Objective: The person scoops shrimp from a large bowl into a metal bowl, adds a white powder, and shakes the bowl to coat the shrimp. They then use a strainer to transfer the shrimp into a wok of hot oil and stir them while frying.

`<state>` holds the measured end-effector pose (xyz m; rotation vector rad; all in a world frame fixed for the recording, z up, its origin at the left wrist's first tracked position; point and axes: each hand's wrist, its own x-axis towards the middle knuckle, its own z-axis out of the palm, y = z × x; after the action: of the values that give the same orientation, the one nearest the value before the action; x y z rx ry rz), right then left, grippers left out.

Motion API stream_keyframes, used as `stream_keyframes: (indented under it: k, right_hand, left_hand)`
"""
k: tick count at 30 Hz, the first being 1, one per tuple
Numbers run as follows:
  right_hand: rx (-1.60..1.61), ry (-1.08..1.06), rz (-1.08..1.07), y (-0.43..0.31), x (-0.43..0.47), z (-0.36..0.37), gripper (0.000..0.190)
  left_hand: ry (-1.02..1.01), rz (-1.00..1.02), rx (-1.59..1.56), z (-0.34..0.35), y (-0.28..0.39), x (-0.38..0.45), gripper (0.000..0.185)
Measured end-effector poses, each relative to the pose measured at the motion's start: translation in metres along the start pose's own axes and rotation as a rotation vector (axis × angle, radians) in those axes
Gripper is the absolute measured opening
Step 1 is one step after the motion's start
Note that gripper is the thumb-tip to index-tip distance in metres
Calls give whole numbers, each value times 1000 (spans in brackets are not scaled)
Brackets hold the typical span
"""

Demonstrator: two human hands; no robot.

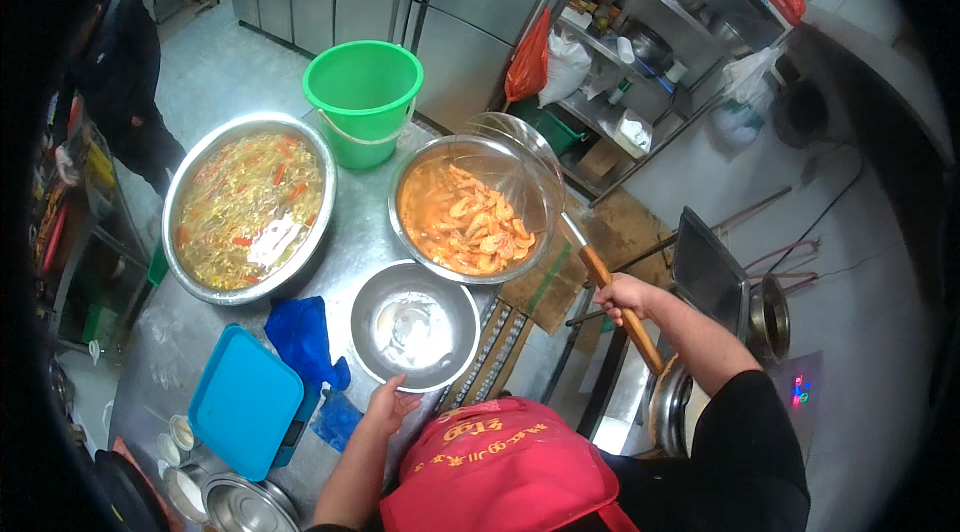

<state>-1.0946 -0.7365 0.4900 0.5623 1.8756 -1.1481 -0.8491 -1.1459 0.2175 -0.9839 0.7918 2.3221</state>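
My right hand [624,298] grips the wooden handle [598,267] of a wire-mesh skimmer. Its round mesh head [536,157] rests tilted over the far right rim of a steel basin [397,211]. Peeled orange shrimp [480,224] lie in reddish-orange liquid in that basin. My left hand [391,406] is at the near rim of a steel bowl [415,329], thumb over the edge and fingers below it. This bowl shows a shiny bare inside. Left of the basin stands a larger steel basin [174,247] of soup with shredded vegetables and carrot strips.
A green bucket [352,130] stands behind the basins on the steel table [345,247]. Blue cloths [304,337] and a blue lidded box [247,404] lie at left, with stacked steel bowls [247,506] nearer. A person in dark clothes [124,74] is at far left. Shelves [600,44] hold bags and pots.
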Motion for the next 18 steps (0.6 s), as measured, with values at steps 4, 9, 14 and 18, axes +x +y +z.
stream_keyframes:
  k: [4, 9, 14, 18]
  right_hand:
    - [160, -281, 138, -4, 6, -9, 21]
    - [183, -450, 321, 5, 24, -30, 20]
    - [318, -704, 483, -12, 49, -57, 14]
    - [304, -1003, 552, -26, 75, -83, 13]
  left_hand:
    - [109, 70, 3, 9, -7, 10, 42]
    - [278, 227, -18, 21, -10, -3, 45]
    - [384, 333, -77, 37, -8, -23, 48]
    - [459, 369, -25, 41, -13, -32, 57]
